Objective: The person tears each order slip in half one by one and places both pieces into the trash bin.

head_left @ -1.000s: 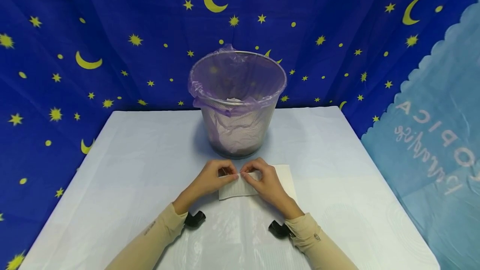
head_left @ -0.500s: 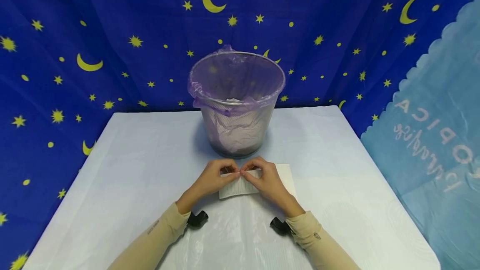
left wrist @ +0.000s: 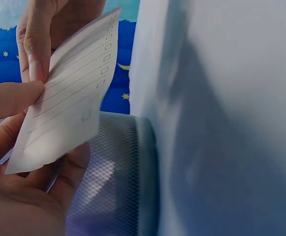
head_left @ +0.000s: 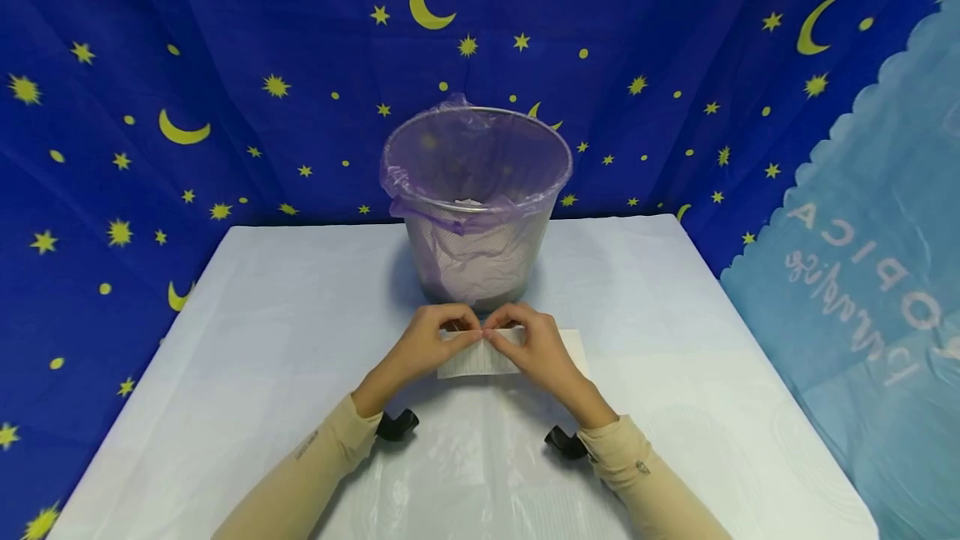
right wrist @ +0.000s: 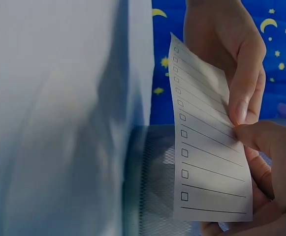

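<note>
A white checklist sheet [head_left: 468, 361], printed with lines and a column of small boxes, is held up between both hands. My left hand [head_left: 427, 340] pinches its upper edge between thumb and fingers. Right beside it, my right hand [head_left: 536, 348] pinches the same edge, and the two thumb tips meet near the middle. In the right wrist view the sheet [right wrist: 206, 142] hangs slightly curved, its printed side showing. A second pale paper piece [head_left: 574, 348] shows behind my right hand; whether it joins the sheet I cannot tell.
Just beyond the hands stands a mesh wastebasket [head_left: 480, 265] lined with a thin purple bag [head_left: 457, 219]; something white is inside. A white cloth covers the table [head_left: 315, 298]. Dark camera mounts [head_left: 397, 425] hang below the wrists. Blue curtains [head_left: 300, 40] close off the back.
Both hands have moved slightly farther from me, toward the wastebasket, taking the sheet along. The thumb tips, a little apart one second ago, have come together.
</note>
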`<state>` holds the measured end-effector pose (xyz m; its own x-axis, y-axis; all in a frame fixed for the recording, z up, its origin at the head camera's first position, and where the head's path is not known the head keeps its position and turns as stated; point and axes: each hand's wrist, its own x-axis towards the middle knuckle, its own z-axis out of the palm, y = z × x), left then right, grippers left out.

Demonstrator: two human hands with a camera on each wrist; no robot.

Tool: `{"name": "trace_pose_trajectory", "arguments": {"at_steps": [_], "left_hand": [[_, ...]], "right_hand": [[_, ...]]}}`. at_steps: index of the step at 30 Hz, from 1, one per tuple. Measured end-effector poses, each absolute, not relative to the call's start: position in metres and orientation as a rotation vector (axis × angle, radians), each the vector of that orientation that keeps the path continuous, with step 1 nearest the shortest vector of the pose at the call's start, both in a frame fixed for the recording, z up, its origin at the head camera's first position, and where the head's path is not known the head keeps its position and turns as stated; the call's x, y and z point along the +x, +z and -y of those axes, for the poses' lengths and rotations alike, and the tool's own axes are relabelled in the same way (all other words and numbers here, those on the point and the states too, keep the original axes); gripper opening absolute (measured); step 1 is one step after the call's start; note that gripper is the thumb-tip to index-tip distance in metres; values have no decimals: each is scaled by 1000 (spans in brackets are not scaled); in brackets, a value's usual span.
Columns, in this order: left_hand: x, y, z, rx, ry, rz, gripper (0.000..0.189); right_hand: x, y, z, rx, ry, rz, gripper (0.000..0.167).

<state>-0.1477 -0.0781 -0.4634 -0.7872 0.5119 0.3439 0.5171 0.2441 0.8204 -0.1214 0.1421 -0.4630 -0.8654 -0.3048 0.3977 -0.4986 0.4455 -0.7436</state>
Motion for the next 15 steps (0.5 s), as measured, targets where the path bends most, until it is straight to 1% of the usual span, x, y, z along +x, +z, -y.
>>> {"name": "trace_pose_trajectory", "arguments": {"at_steps": [8, 15], "left_hand": [[-154, -448, 74, -1066, -1657, 2416, 5], [-157, -432, 73, -1113, -1642, 2387, 6]], "right_hand": [[-124, -449, -145, 697, 1370, 2455, 5], [-126, -437, -145, 705, 1363, 2418, 5]]}}
